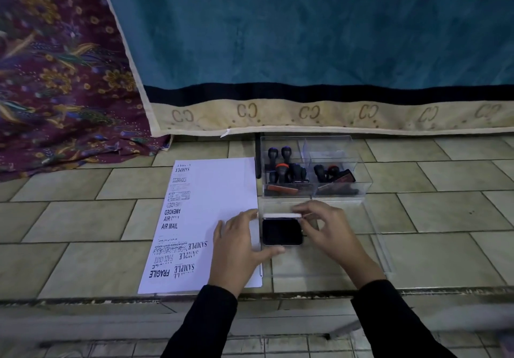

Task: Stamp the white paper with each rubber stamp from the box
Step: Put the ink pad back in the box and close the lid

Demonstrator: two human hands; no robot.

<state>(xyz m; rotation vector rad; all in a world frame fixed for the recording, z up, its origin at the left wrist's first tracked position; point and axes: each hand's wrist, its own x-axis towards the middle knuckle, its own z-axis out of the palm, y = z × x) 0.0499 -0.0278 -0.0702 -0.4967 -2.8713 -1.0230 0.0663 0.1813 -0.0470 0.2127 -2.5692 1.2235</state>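
Note:
The white paper [211,213] lies on the tiled floor, with several black stamp prints down its left half. To its right sits an ink pad [282,231] with its black pad showing and its white lid [282,215] hinged up at the far edge. My left hand [239,243] holds the pad's left side, thumb under the near edge and fingers by the far corner. My right hand [325,227] pinches the lid's right end. Behind the pad stands a clear plastic box [358,174] holding several rubber stamps [286,171] with black handles.
A clear plastic lid [378,249] lies flat on the floor under and right of the ink pad. A hanging blue, red and beige cloth [306,51] closes off the back. A purple patterned fabric [55,79] lies at the left. A floor step [111,299] runs near me.

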